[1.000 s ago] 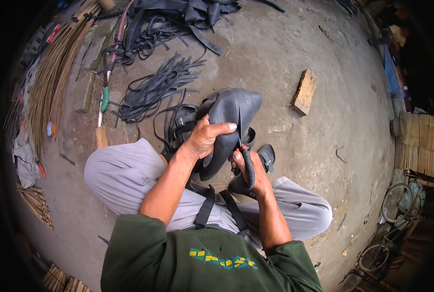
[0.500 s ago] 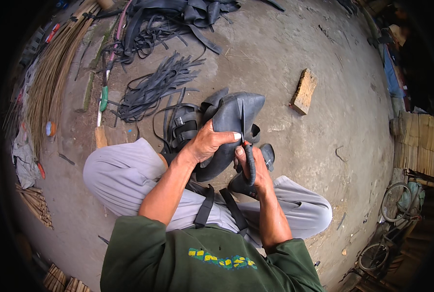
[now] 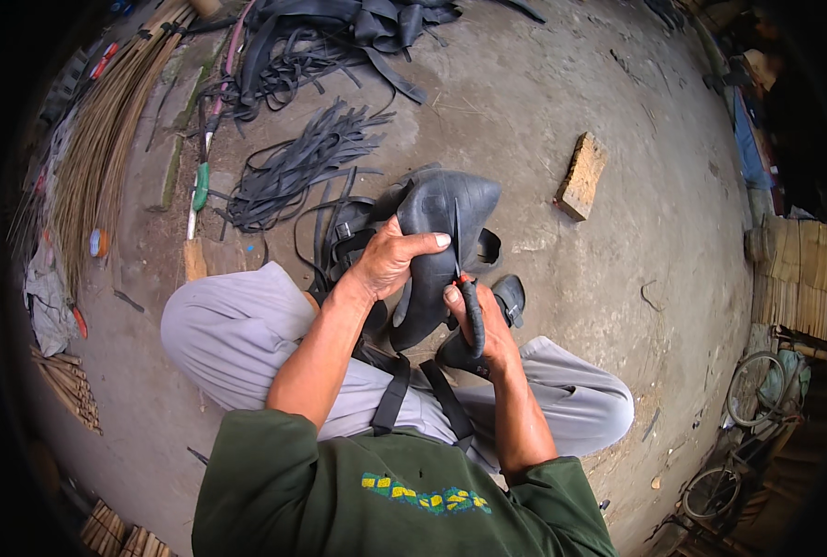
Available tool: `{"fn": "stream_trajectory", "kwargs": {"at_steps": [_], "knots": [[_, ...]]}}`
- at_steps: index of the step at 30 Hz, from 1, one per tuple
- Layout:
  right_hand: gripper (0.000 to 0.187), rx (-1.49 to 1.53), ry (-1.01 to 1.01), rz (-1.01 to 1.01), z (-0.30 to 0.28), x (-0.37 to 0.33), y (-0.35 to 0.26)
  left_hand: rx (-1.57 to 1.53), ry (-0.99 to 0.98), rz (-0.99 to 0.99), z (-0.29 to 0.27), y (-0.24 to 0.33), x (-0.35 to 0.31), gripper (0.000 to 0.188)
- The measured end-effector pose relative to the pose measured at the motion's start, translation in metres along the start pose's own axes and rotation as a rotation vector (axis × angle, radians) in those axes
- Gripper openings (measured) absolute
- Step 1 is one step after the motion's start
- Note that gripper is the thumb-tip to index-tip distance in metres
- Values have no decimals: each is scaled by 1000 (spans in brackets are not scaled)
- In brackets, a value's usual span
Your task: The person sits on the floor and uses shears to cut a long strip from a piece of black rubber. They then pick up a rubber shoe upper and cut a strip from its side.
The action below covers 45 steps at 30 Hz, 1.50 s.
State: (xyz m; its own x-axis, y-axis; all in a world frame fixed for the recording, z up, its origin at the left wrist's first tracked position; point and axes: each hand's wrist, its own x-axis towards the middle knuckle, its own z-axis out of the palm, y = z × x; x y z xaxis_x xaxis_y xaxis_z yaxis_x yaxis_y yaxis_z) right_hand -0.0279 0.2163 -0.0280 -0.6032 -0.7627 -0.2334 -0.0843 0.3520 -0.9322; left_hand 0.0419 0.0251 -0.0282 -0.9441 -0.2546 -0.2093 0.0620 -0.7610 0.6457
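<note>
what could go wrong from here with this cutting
The thumb of the left hand lies close beside the blades of the scissors, so a slip might nick it. The black rubber piece is curved and, as far as shows, steadied only by that hand; it could shift and send the cut astray.

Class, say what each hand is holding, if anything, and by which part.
The left hand grips the curved black rubber sheet by its left side. The right hand holds the scissors by their dark handles.
</note>
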Motion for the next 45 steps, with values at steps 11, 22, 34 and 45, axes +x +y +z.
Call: {"fn": "stream_trajectory", "kwargs": {"at_steps": [11,22,34,45], "knots": [[60,23,-1,123,0,-2,1,79,-35,-29,-1,-5,-3,46],[54,96,-40,196,4,-14,1,-103,41,-79,-5,9,1,37],[55,97,-29,245,6,-9,0,42,14,-68,1,-1,-4,38],[59,184,10,219,4,-3,-4,134,-24,-94,6,-6,-11,37]]}}
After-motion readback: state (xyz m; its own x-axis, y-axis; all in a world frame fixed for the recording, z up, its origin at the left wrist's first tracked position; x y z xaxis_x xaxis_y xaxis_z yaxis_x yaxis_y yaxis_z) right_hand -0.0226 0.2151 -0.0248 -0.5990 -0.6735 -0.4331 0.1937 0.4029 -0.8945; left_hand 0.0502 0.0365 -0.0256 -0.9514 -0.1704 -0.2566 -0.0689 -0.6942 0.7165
